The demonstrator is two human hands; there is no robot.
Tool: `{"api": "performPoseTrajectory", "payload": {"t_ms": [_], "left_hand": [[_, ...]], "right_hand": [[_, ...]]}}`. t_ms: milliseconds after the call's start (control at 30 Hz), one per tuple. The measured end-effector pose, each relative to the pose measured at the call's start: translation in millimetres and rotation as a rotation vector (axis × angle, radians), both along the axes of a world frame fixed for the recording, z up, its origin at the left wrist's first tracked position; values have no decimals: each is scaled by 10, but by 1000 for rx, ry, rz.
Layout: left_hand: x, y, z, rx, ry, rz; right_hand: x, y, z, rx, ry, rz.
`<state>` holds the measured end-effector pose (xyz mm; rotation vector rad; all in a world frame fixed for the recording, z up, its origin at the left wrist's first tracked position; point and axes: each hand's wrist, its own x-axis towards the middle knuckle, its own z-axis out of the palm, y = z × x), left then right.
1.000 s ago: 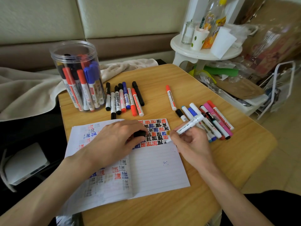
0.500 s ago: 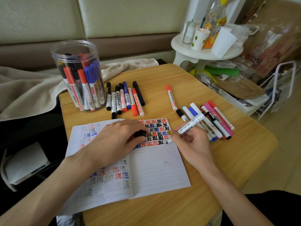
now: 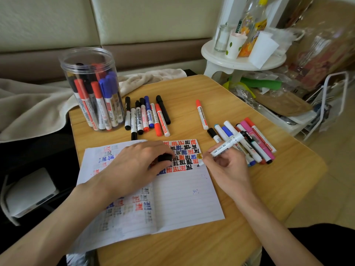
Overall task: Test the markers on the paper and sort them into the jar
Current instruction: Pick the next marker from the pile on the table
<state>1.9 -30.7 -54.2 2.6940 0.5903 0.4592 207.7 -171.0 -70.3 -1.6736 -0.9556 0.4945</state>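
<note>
Wooden table (image 3: 272,181): right hand (image 3: 228,169) pinches white marker (image 3: 226,145) on paper (image 3: 188,198); left hand (image 3: 134,166) grips cap (image 3: 165,157).

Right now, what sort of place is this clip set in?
Probably a home living room: a cushioned sofa stands behind the small wooden table, a beige blanket lies on its seat, and a white side table holds a drink bottle and a paper cup.

Lined white paper (image 3: 182,198) carries red, black and blue characters.
</note>
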Motion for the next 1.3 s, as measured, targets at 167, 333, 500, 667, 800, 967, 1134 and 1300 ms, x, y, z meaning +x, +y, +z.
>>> {"api": "performPoseTrajectory", "payload": {"t_ms": [167, 333, 500, 667, 800, 967, 1134, 1300], "left_hand": [[0, -8, 20, -36, 3, -13], [38, -43, 71, -163, -165, 51], [92, -99, 126, -334, -307, 128], [109, -100, 104, -444, -353, 130], [112, -112, 110, -457, -349, 86], [89, -82, 109, -424, -348, 115], [73, -41, 100, -409, -354, 157], [38, -33, 129, -286, -337, 159]], "right_hand": [[-5, 1, 28, -2, 54, -8], [-1, -6, 161, 50, 266, 44], [-69, 3, 268, 89, 413, 106], [-136, 32, 285, 85, 422, 169], [-179, 43, 273, 75, 386, 244], [-129, 45, 296, 18, 479, 258], [-2, 39, 320, 53, 520, 234], [99, 36, 329, -41, 44, 294]]}}
